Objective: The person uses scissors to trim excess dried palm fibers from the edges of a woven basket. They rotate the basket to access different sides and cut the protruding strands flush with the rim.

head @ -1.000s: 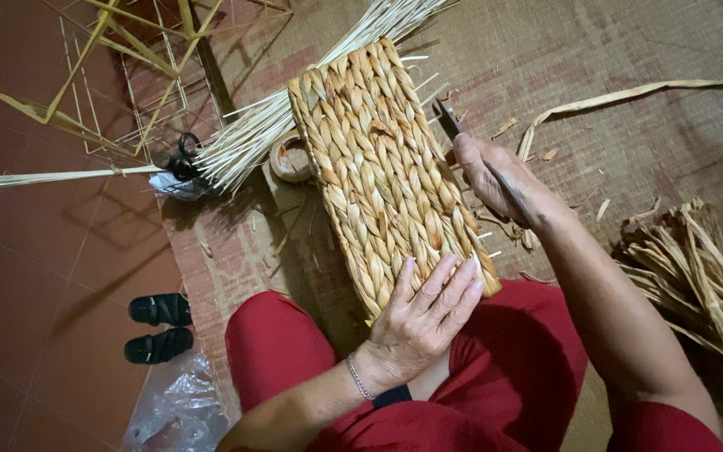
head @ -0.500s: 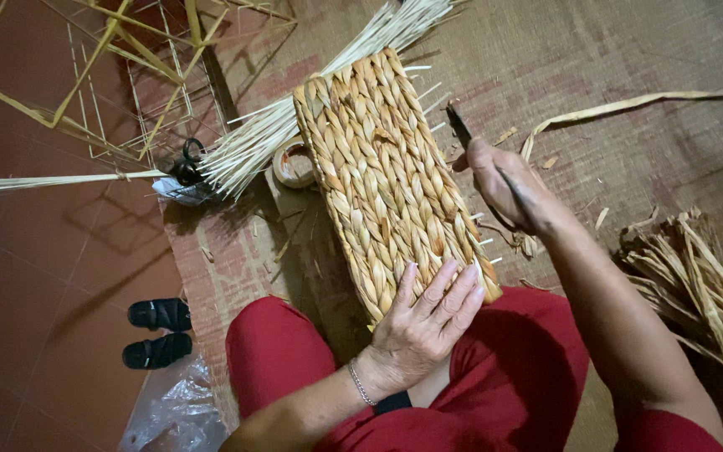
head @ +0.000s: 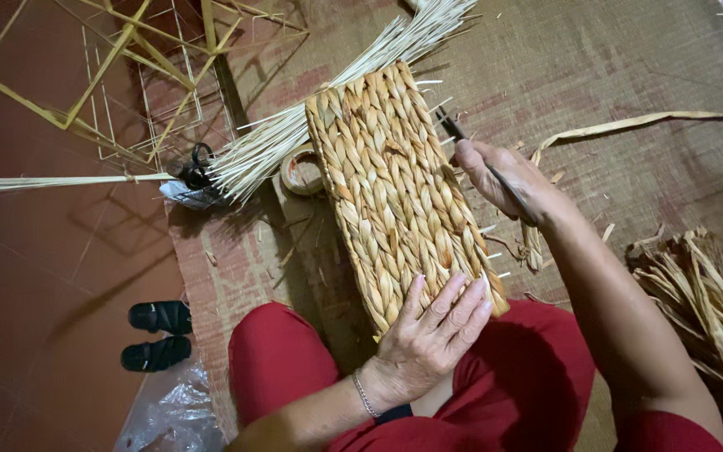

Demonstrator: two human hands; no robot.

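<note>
- Overall, a woven floor mat [head: 629,59] carries the work; a bare red tiled floor [head: 35,276] lies at 9 o'clock of it.
- Woven panel [head: 399,188]: a long plaited piece of straw-coloured fibre at frame centre. Its long axis runs from 11 o'clock, far end, to 5 o'clock, near end, where it rests on the person's red-clad lap [head: 537,377].
- Loose stakes [head: 336,109]: a fan of thin pale stems projecting from the panel's far end toward 1 o'clock and 9 o'clock.
- Dried fibre bundle [head: 705,310]: at 4 o'clock of the panel, well apart from it.
- Wire frame [head: 127,75]: yellow-tinted rods, at 10 o'clock, on the tiled floor.
- Left hand [head: 428,343]: laid flat on the panel's near end, fingers spread and extended. The grip is fully open, pressing down and enclosing nothing.
- Right hand [head: 504,180]: at 3 o'clock of the panel, just beside its right edge. The grip is closed around dark scissors [head: 483,163], whose blades point toward 11 o'clock, roughly parallel to the panel's long axis.
- Key relation: the panel lies at 9 o'clock of the scissor blades; short stem ends [head: 441,105] protrude from that edge beside the blade tips. The right hand is the nearer one to them.
- Black sandals [head: 156,335]: a pair at 8 o'clock, on the tiled floor.
- Tape roll [head: 301,172]: touching the panel's left edge, at 10 o'clock.
</note>
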